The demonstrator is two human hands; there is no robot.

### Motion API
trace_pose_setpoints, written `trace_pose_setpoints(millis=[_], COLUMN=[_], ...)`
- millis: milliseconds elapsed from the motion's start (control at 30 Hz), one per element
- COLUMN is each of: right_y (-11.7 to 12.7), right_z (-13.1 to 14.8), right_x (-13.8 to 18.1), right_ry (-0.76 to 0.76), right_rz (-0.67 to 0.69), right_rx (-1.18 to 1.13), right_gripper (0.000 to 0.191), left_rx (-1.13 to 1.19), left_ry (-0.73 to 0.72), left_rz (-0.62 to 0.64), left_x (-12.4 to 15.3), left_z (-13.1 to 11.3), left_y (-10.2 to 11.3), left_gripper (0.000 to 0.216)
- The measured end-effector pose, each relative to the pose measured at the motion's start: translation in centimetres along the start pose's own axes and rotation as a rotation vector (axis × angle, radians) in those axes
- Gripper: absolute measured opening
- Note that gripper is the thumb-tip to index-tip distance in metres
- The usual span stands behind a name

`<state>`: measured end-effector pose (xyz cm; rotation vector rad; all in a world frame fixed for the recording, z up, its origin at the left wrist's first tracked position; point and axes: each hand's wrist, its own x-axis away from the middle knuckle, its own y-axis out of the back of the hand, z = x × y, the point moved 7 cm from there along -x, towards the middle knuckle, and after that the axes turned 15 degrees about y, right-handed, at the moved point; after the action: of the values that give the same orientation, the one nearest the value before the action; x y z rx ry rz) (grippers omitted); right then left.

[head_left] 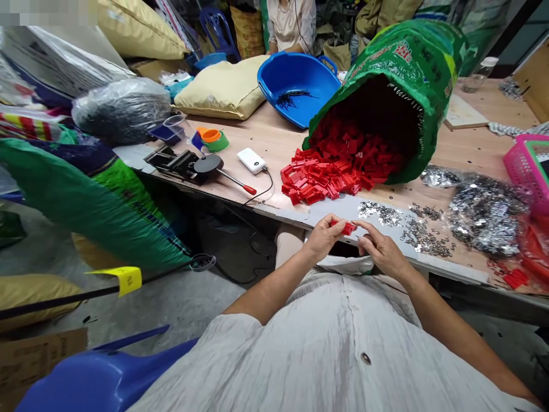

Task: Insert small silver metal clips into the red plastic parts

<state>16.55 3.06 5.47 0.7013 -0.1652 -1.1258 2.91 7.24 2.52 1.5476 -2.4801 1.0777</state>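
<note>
My left hand (pixel 322 239) is closed around a small red plastic piece (pixel 349 229) above the table's front edge. My right hand (pixel 383 250) is just to the right, its index fingertip at the end of that piece. The thumb and other fingers of this hand are curled together; whatever they pinch is too small to make out. Beyond both hands, a heap of similar red plastic pieces (pixel 319 177) spills out of a green woven sack (pixel 412 63) lying on its side. Small shiny metal parts (pixel 422 234) are scattered right of my right hand.
A plastic bag of metal parts (pixel 484 214) and a pink basket (pixel 525 166) are at the right. Leftward are a white power bank (pixel 251 161) with a cable and a black lever tool (pixel 208 166). A blue basin (pixel 300 80) stands behind. Across the table is another person (pixel 291 26).
</note>
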Motion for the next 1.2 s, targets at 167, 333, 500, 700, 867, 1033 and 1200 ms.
trace_pose_setpoints(millis=[167,333,500,700,867,1033,1200], right_y=[-0.3,0.1,0.2,-0.7,-0.6,-0.5,-1.2], right_z=[1.0,1.4,0.8,-1.1,-2.0,-2.8,-4.0], right_x=[-0.1,0.0,0.0,0.4,0.0,-2.9,-7.5], right_ry=[0.045,0.067,0.066,-0.006,-0.080,0.034,0.049], right_rz=[-0.014,-0.080,-0.168,-0.148,-0.089,-0.073,-0.022], right_rx=[0.012,0.106,0.057,-0.076,0.052,0.240,0.439], right_gripper=[0.042,0.040,0.037,0.043,0.042,0.033,0.037], left_rx=[0.360,0.505,0.545,0.520,0.427,0.338,0.342], left_ry=[0.183,0.265,0.266,0.261,0.349,0.456,0.483], left_rz=[0.090,0.036,0.046,0.057,-0.076,-0.274,-0.312], left_x=[0.9,1.5,1.4,0.8,0.9,1.4,1.6], left_z=[1.5,2.3,3.0,4.4,7.1,9.7,10.1], left_y=[-1.3,-1.8,-1.9,-0.8,2.4,5.7,6.3], left_gripper=[0.030,0.011,0.013,0.012,0.019,0.032,0.059])
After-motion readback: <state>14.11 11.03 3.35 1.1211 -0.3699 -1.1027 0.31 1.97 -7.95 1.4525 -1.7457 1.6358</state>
